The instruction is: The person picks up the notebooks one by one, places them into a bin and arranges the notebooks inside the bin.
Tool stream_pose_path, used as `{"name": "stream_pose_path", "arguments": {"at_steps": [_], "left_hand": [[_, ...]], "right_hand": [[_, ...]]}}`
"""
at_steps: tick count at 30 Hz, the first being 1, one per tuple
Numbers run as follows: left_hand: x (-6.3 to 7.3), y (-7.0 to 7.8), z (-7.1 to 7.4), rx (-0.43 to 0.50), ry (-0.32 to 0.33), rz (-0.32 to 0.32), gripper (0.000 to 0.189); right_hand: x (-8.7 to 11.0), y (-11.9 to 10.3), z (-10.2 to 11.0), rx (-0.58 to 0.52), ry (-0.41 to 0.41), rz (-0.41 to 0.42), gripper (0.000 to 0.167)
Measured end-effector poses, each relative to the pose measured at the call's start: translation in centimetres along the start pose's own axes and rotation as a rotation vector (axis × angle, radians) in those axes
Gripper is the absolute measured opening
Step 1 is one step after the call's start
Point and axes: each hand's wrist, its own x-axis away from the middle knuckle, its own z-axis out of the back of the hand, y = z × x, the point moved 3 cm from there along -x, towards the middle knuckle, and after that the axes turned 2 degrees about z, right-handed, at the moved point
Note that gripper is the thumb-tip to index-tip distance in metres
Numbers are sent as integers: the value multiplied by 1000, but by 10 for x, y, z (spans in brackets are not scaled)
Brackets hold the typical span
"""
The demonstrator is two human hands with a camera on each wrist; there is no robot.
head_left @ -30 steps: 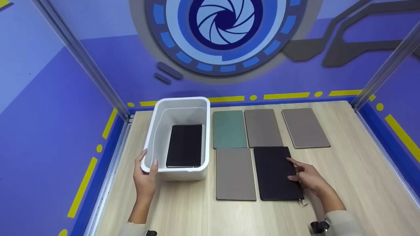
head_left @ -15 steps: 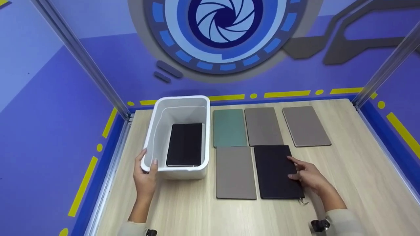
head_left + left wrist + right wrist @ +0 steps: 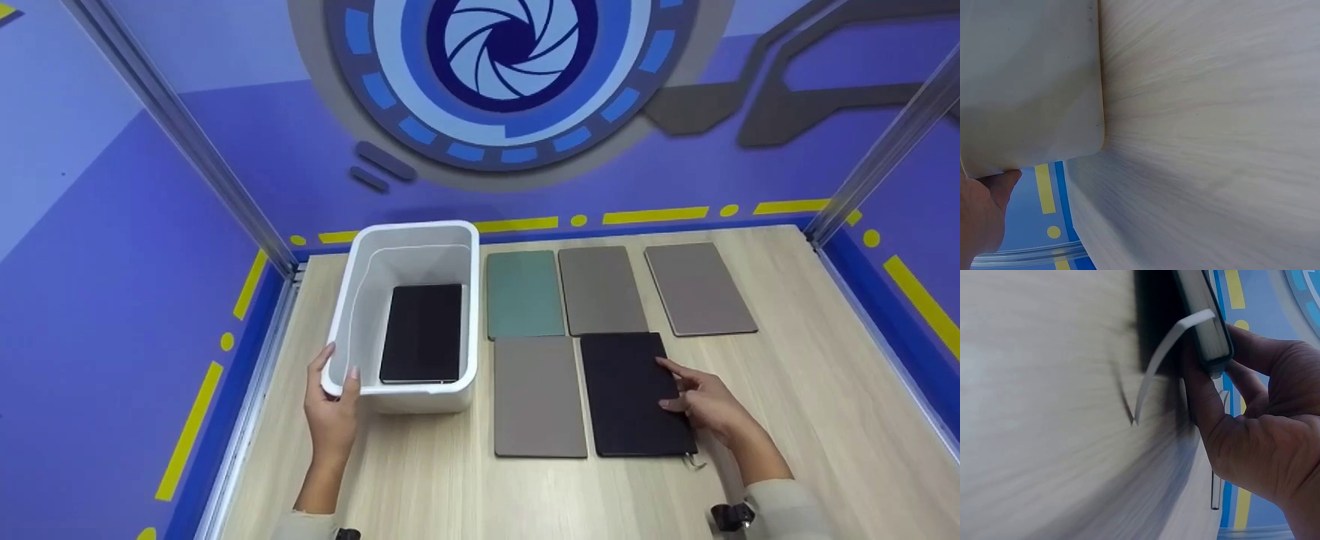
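Observation:
In the head view a white plastic bin (image 3: 424,399) stands at the left of the table. My left hand (image 3: 332,416) grips its near-left corner, thumb over the rim. A black notebook (image 3: 420,334) lies flat inside the bin. On the table, my right hand (image 3: 709,409) pinches the right edge of another black notebook (image 3: 626,394). The right wrist view shows that notebook's page edge, with a pale ribbon bookmark (image 3: 1165,349) hanging from it. Left of this notebook lies a taupe notebook (image 3: 538,397).
Behind lie a green notebook (image 3: 524,294), a second taupe notebook (image 3: 601,291) and, farther right, a third taupe notebook (image 3: 700,289). Blue and purple panels with metal posts close off the wooden table (image 3: 442,480) at the back and both sides.

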Motion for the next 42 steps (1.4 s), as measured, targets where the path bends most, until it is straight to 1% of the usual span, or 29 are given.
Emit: {"name": "stream_pose_path", "arguments": {"at_steps": [4, 8, 16, 20, 23, 28, 34, 42], "left_hand": [[-1, 2, 0, 1, 3, -13, 55], [-1, 0, 0, -10, 7, -8, 56], [0, -1, -1, -3, 11, -8, 56], [0, 1, -1, -14, 12, -2, 57], [0, 1, -1, -19, 14, 5, 57], [-1, -1, 0, -12, 14, 11, 57], [1, -1, 0, -8, 12, 8, 57], [0, -1, 0, -7, 17, -1, 57]], "right_hand": [[0, 0, -1, -16, -1, 4, 90], [0, 1, -1, -37, -3, -1, 91], [1, 0, 0, -28, -7, 3, 90], [1, 0, 0, -12, -5, -1, 89], [1, 0, 0, 0, 5, -17, 88], [1, 1, -1, 3, 6, -17, 89], [1, 1, -1, 3, 7, -25, 89], [1, 2, -1, -28, -7, 3, 88]]}}
